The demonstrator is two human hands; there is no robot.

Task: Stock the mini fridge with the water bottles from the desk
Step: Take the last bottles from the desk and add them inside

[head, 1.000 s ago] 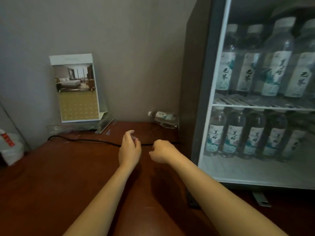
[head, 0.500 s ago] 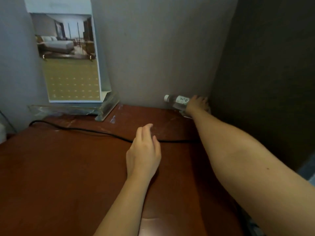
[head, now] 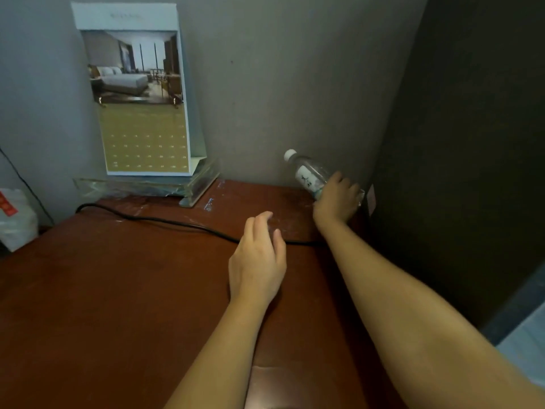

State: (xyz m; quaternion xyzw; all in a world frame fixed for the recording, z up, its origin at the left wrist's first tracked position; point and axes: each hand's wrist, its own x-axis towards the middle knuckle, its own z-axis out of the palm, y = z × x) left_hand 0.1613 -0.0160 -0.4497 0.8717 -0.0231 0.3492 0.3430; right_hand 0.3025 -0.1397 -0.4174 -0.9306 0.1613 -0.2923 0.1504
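The right hand (head: pixel 337 199) reaches to the back right corner of the tabletop (head: pixel 118 290); its fingers (head: pixel 343 184) are curled round the lower body of the bottle (head: pixel 309 172), gripping it. The bottle is clear with a white cap and a pale label; it is tilted, cap up and to the left, close against the grey wall (head: pixel 280 84) and just beside the dark side of the fridge (head: pixel 472 143). Its base is hidden behind the hand, so whether it touches the tabletop cannot be told.

The left hand (head: pixel 258 261) is over the middle of the tabletop, palm down and holding nothing; its fingers (head: pixel 262 224) are relaxed and lie loosely together, their tips over the black cable (head: pixel 165 221); whether they touch it cannot be told. The cable runs across the tabletop from the left edge towards the fridge.

A calendar (head: pixel 138 93) with a photo of a bedroom stands upright against the wall at the back left, on a clear stand (head: pixel 191 190); a white bag (head: pixel 14 216) with red print sits at the far left edge, well apart from both hands.
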